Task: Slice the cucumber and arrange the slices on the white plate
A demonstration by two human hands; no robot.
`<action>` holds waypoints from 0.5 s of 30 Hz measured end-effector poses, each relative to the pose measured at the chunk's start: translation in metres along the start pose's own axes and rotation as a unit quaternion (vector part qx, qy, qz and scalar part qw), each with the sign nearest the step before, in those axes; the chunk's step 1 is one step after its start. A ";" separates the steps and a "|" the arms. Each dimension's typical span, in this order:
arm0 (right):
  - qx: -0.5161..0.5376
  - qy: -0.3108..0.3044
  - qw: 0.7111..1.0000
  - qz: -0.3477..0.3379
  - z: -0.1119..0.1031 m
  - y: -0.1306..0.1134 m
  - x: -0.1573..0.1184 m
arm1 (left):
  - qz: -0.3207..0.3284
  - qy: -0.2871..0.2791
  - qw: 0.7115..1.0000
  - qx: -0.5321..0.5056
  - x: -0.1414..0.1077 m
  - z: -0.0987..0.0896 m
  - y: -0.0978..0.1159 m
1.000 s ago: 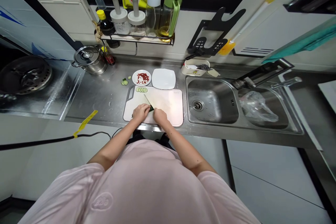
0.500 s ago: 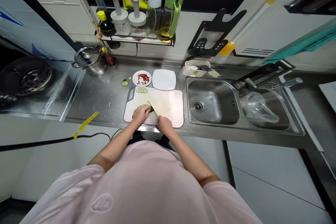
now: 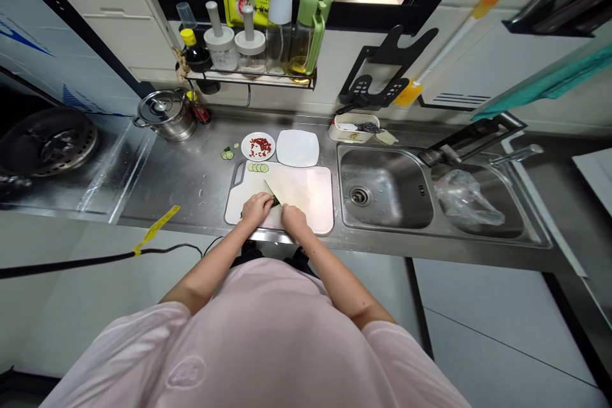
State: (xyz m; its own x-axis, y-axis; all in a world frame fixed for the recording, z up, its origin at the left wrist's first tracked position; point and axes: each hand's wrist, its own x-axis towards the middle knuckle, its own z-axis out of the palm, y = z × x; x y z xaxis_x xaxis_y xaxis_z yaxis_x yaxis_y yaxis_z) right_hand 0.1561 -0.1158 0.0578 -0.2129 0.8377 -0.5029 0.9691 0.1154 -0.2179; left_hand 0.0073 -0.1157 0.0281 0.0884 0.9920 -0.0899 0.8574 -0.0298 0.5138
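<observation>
Well, around the cutting board?

Brushed steel counter on either side. Off to the left, a lidded steel pot. Just to the right, a steel double sink, with a crumpled plastic bag in the far basin. Along the back, a wire shelf with two white-lidded jars and a bottle of oil.

Anything in the way of the board?

Only a strip of yellow tape and a dark cable, both below the counter edge and well off to the left.

And the containers?

Just above the board, a round white plate holding small red pieces. Right beside it, a square white plate. Near the sink, a small tray with dark bits in it.

Now the cucumber?

On the board, between both hands, dark skin showing just past the left fingers. Farther up the board, a row of cucumber slices; beyond the board's handle, loose cucumber pieces on the steel.

Hands?

Apart, though only just. Left hand curled down over the cucumber. Right hand closed around a kitchen knife, handle hidden, blade slanting up and left against the cucumber.
</observation>
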 end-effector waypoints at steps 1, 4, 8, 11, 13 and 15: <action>-0.003 -0.002 1.000 0.002 0.001 0.003 -0.004 | 0.000 0.001 1.000 0.000 0.000 0.000 0.000; -0.005 -0.015 1.000 0.006 0.007 0.013 -0.016 | 0.001 0.005 1.000 -0.002 0.001 0.001 -0.001; -0.003 -0.023 1.000 0.009 0.016 0.023 -0.029 | -0.002 0.002 1.000 -0.005 0.001 0.001 -0.002; -0.006 -0.022 1.000 0.018 0.019 0.027 -0.035 | 0.001 0.001 1.000 -0.008 0.002 0.000 -0.002; -0.007 -0.026 0.999 0.021 0.020 0.029 -0.038 | -0.001 0.000 1.000 -0.011 0.002 -0.001 -0.001; -0.009 -0.028 0.999 0.019 0.021 0.031 -0.040 | -0.006 -0.003 1.000 -0.012 0.002 -0.002 -0.001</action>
State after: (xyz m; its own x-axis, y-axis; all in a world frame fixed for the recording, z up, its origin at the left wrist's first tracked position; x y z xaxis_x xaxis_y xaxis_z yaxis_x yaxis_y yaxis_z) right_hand 0.1917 -0.1564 0.0537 -0.1811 0.8103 -0.5573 0.9788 0.0935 -0.1821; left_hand 0.0059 -0.1135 0.0293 0.0818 0.9914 -0.1017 0.8457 -0.0150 0.5334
